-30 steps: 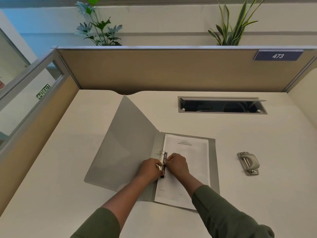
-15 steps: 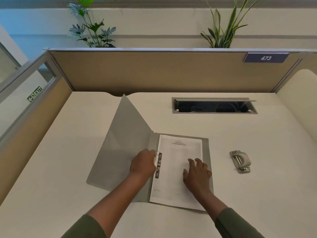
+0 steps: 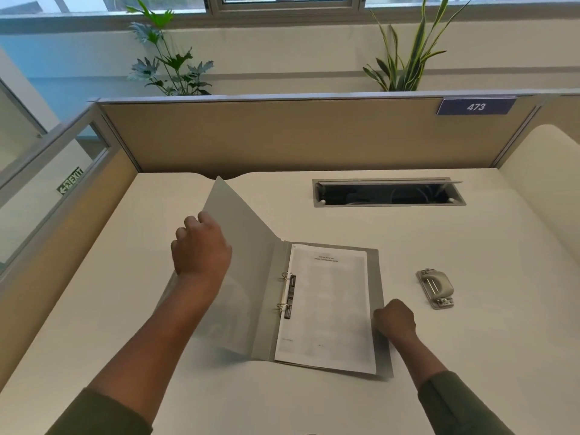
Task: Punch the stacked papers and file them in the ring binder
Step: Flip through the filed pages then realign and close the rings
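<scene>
A grey ring binder (image 3: 381,277) lies open on the desk. The white stacked papers (image 3: 328,306) sit on its right half, threaded on the two metal rings (image 3: 287,291). My left hand (image 3: 201,246) grips the outer edge of the binder's front cover (image 3: 248,262) and holds it lifted, tilted up off the desk. My right hand (image 3: 395,320) rests as a loose fist on the binder's right edge, beside the papers. The grey metal hole punch (image 3: 435,287) stands on the desk to the right, apart from both hands.
An open cable slot (image 3: 387,193) is set into the desk behind the binder. Beige partition walls (image 3: 282,136) close the desk at the back and left, with two plants behind them.
Both hands left the ring mechanism. My left hand moved to the cover's outer edge and raised it. My right hand slid off the papers to the binder's right edge.
</scene>
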`<action>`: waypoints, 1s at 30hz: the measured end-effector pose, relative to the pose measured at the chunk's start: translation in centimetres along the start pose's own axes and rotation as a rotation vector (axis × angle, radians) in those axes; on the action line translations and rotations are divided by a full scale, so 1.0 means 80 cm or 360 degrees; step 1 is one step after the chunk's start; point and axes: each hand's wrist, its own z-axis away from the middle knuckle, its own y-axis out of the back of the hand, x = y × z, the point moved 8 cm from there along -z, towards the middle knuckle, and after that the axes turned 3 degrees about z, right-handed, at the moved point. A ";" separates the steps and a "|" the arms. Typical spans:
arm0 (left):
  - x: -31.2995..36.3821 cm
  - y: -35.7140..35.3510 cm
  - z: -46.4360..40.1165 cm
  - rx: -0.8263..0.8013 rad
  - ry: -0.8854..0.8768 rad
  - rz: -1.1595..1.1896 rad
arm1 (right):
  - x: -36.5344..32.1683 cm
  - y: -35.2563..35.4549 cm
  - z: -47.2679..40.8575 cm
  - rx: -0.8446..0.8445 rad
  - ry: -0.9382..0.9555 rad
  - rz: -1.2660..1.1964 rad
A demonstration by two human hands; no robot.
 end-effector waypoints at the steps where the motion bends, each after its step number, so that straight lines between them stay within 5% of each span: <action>1: -0.001 0.007 -0.001 0.0017 -0.0015 0.0077 | 0.000 0.002 -0.004 -0.0012 0.0006 -0.0006; 13: 0.064 0.005 -0.015 -0.0260 -0.0074 0.0797 | -0.026 0.018 -0.037 -0.0096 0.0228 -0.0177; 22: 0.167 -0.085 0.024 -0.0847 -0.0041 0.0850 | -0.037 0.025 -0.053 -0.0307 -0.0020 -0.0536; 30: 0.100 -0.181 0.049 -0.1056 0.0220 0.0666 | -0.043 0.016 -0.050 -0.0579 -0.0020 -0.0996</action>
